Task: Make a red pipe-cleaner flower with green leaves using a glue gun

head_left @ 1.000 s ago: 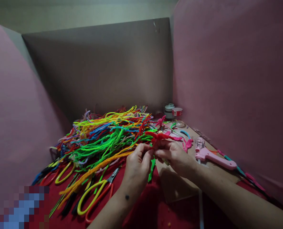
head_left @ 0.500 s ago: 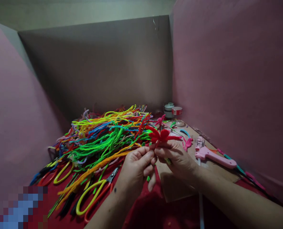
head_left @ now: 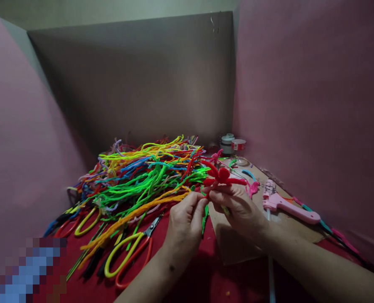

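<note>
A red pipe-cleaner flower [head_left: 222, 176] with looped petals stands up between my two hands, over the front of the table. My left hand [head_left: 187, 216] pinches at its lower end with thumb and forefinger. From the other side my right hand [head_left: 237, 206] grips the flower just under its petals. Some green pipe cleaner [head_left: 205, 219] hangs down behind the fingers, and a bit of it shows at my right palm. Scissors with yellow and orange handles [head_left: 130, 254] lie left of my left wrist.
A big heap of coloured pipe cleaners [head_left: 142, 176] fills the left and middle. On the right, a pink glue gun [head_left: 290, 206] rests on a cardboard sheet [head_left: 234, 240]. A small jar [head_left: 227, 144] and a tape roll [head_left: 239, 145] stand at the back. Pink partitions [head_left: 313, 109] border both sides.
The view has shifted a little. My left fingers have uncurled somewhat and now pinch a red strand below the petals. The green piece hangs more visibly beneath.
</note>
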Tool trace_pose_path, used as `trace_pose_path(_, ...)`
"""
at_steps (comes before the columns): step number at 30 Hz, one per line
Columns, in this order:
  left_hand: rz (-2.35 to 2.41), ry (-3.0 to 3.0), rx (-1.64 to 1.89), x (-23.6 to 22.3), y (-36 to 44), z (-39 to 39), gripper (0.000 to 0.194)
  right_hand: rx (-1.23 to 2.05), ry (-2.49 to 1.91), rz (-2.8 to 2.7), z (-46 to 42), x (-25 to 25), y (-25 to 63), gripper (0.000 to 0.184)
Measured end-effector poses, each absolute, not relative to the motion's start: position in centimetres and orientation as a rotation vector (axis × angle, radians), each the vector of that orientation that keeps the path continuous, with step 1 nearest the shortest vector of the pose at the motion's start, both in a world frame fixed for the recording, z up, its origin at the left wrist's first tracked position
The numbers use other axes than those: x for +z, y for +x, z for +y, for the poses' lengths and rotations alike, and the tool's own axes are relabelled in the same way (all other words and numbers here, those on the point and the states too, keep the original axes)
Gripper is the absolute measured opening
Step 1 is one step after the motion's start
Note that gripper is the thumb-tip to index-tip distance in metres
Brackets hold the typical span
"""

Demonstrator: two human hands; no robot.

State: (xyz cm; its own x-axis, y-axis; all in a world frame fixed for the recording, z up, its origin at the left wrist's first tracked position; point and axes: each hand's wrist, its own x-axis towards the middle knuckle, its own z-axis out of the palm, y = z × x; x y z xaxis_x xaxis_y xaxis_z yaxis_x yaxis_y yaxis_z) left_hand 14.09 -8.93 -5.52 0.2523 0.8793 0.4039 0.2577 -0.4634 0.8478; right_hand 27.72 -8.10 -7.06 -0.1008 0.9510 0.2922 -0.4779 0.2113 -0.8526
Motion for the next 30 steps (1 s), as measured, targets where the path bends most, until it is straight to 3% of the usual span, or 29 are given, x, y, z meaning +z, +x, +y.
trace_pose_path(5,0.724,1.138,0.866,-4.8,13.6,-8.8,0.017,1.375,-0.538,-1.058,-8.6,-6.8,27.4,0.01)
trace_pose_path(10,0.403,0.861,0.658,-4.8,12.9,-8.3,0.011,1.532,-0.438,-1.005,-8.7,-6.7,27.2,0.008)
trace_pose_path(21,0.934,1.552,1.031,-4.9,14.1,-8.7,0.024,1.307,-0.601,-1.09,-7.0,-7.5,27.2,0.006)
trace_pose_path(30,1.002,1.809,1.138,-4.3,13.1,-5.5,0.024,0.952,-0.67,-1.372,-4.8,-4.9,26.7,0.009)
